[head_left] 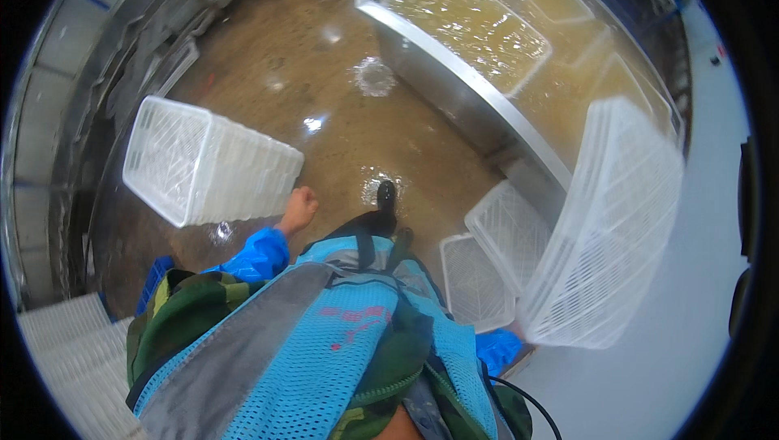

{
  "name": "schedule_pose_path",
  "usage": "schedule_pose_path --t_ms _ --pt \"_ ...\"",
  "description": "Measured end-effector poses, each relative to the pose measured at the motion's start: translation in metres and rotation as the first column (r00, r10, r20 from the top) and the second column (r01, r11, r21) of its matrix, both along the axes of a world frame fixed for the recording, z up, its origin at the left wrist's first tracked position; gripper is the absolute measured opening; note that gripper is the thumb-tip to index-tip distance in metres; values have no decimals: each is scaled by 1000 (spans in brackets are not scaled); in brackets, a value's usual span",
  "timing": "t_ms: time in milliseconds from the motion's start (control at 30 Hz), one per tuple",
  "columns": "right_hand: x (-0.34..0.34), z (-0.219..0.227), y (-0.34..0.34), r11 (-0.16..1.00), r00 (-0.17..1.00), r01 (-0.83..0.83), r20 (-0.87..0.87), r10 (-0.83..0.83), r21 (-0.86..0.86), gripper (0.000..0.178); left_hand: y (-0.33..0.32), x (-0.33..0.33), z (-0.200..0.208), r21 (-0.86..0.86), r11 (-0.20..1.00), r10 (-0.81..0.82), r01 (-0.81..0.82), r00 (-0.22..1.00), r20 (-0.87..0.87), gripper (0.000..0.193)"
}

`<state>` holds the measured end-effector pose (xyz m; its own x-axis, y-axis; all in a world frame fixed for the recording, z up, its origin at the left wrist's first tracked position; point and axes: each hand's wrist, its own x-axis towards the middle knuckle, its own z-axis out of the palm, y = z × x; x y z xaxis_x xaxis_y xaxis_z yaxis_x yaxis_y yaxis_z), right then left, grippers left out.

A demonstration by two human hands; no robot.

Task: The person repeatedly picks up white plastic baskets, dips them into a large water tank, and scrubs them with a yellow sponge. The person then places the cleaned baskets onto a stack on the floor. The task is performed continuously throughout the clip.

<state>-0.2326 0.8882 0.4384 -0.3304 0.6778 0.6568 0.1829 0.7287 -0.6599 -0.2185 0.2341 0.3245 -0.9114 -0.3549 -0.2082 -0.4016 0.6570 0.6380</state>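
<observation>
Tank (pixel 430 79) ahead, to my right. White tray stack (pixel 604 233) also on my right, tilted, long axis running from my right hand (pixel 514 330) forward past the tank's near corner. Second stack (pixel 231 168) on the floor, front-left. Two trays (pixel 477 282) lie beside the tank. Right hand nearer, at the tray stack's near end, mostly hidden; finger closure cannot be told. Left hand (pixel 300 210) loosely curled, nothing visible in it, just beside the second stack.
</observation>
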Motion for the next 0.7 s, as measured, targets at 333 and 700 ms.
schedule_pose_path --t_ms 333,700 --pt "18 -11 8 880 903 51 354 -242 472 38 -44 64 -25 43 988 145 -145 989 19 19" --pt "-146 309 -171 745 752 -520 637 167 418 33 -118 97 -37 227 903 394 -365 914 -94 16"
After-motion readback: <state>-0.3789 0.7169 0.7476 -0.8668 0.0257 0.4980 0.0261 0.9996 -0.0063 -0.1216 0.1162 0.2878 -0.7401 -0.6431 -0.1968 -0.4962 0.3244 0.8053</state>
